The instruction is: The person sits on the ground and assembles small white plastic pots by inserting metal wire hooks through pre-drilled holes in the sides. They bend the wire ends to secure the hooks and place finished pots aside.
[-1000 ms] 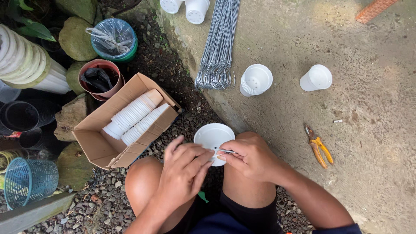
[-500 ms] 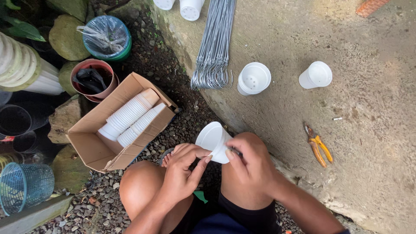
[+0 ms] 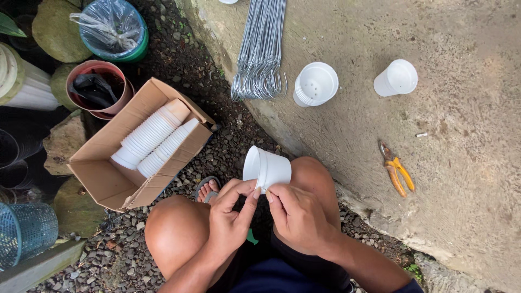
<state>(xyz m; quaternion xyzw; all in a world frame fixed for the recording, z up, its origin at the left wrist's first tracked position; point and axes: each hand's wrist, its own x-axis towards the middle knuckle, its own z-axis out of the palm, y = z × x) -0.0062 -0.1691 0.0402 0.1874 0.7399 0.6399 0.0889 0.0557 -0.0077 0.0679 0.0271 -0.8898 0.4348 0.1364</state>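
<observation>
white plastic, a small pot (image 3: 267, 168), sits pinched between both my hands above my knees, tipped on its side with the mouth facing left. a second ago it was upright, mouth toward me; now it has been turned over, so the work has moved from the rim to the wall or base. left hand (image 3: 230, 217) has thumb and forefinger closed on the pot's lower edge; right hand (image 3: 298, 217) has fingers together clamped on the same edge, perhaps on a thin wire, though i cannot tell. the view has shifted a little too. on the concrete slab (image 3: 461, 179) lie a wire bundle (image 3: 260, 49), two more white pots (image 3: 316, 84), and orange pliers (image 3: 396, 173), all well apart from my hands. a cardboard box (image 3: 108, 184) of stacked pots stands on the gravel to my left
</observation>
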